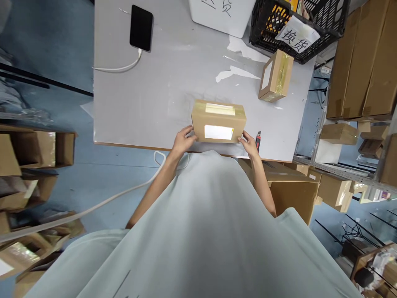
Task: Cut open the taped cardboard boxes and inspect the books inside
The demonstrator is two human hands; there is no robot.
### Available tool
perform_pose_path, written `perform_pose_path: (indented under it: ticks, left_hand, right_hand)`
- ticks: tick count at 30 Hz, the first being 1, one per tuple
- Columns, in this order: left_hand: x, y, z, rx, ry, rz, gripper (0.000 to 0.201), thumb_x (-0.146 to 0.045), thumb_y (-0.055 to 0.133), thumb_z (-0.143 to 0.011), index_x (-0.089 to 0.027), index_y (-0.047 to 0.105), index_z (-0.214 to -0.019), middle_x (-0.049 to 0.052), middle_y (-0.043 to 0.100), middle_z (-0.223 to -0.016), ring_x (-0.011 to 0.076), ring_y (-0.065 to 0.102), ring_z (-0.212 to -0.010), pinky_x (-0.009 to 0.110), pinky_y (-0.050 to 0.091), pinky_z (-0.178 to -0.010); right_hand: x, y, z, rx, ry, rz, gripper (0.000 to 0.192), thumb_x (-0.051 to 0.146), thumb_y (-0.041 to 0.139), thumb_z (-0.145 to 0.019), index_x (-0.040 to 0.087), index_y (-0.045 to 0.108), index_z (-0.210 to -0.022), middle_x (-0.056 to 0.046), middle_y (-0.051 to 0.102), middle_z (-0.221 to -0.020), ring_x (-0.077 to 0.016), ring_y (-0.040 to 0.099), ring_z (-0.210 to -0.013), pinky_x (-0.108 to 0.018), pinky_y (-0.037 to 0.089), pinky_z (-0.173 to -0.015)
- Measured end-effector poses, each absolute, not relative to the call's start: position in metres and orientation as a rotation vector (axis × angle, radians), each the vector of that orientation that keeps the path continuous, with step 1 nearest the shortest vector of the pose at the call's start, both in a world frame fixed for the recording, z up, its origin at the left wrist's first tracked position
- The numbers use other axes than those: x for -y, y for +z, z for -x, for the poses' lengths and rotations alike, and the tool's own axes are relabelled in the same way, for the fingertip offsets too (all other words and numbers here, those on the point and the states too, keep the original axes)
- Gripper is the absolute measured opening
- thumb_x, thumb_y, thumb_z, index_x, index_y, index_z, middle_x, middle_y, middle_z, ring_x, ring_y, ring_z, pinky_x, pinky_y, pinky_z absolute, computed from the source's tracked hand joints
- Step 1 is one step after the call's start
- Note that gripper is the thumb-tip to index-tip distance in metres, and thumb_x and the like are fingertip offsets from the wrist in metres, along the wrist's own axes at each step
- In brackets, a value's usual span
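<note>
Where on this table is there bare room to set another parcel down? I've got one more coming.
The widest bare patch lies between the phone and the held box, left of centre. A narrower strip runs between that box and the small box. The far right corner is crowded by the black crate.

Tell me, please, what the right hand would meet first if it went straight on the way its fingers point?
The right hand already touches the end of the cardboard box at the table's near edge, so it would press into that box first.
</note>
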State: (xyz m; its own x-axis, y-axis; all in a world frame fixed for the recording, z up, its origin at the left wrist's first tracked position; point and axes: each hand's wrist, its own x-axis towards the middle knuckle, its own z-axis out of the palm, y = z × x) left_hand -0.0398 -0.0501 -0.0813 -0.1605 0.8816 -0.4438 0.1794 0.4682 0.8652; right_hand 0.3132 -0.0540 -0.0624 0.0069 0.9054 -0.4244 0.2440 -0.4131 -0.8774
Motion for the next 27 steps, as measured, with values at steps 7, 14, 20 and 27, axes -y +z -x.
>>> perform_pose_path:
  ticks: [7, 14, 20, 27]
  left_hand:
    - [0.048, -0.071, 0.042, -1.578, 0.806, -0.839, 0.06, -0.024, 0.069, -0.082, -0.017, 0.083, -0.141, 0.009, 0.082, -0.15, 0.0298, 0.08, -0.131, 0.044, 0.061, -0.121]
    - [0.053, -0.087, 0.045, -1.599, 0.789, -0.782, 0.058, -0.025, 0.067, -0.088, -0.017, 0.079, -0.144, 0.011, 0.079, -0.154, 0.0276, 0.078, -0.13, 0.045, 0.061, -0.121]
    - [0.052, -0.091, 0.041, -1.587, 0.798, -0.756, 0.055, -0.03, 0.069, -0.091, -0.016, 0.077, -0.144, 0.014, 0.079, -0.153, 0.0293, 0.077, -0.135, 0.048, 0.059, -0.123]
    - [0.047, -0.085, 0.035, -1.62, 0.785, -0.826, 0.052, -0.028, 0.069, -0.093, -0.015, 0.076, -0.143, 0.014, 0.081, -0.149, 0.0298, 0.079, -0.131, 0.046, 0.062, -0.12]
  right_hand:
    - [0.042, -0.053, -0.307, 1.177, 1.544, 1.622, 0.078, 0.061, 0.083, -0.091, 0.02, 0.075, -0.157, -0.014, 0.067, -0.172, -0.0358, 0.058, -0.166, -0.056, 0.046, -0.139]
    - [0.047, -0.06, -0.295, 1.11, 1.561, 1.698, 0.082, 0.071, 0.077, -0.096, 0.023, 0.07, -0.163, -0.013, 0.06, -0.179, -0.0331, 0.059, -0.164, -0.053, 0.051, -0.135]
    - [0.044, -0.062, -0.291, 1.075, 1.567, 1.771, 0.08, 0.071, 0.076, -0.098, 0.022, 0.071, -0.16, -0.016, 0.062, -0.176, -0.0339, 0.062, -0.161, -0.056, 0.051, -0.135]
    - [0.043, -0.053, -0.284, 1.182, 1.544, 1.73, 0.078, 0.073, 0.077, -0.096, 0.023, 0.075, -0.155, -0.011, 0.067, -0.172, -0.0324, 0.063, -0.16, -0.054, 0.047, -0.139]
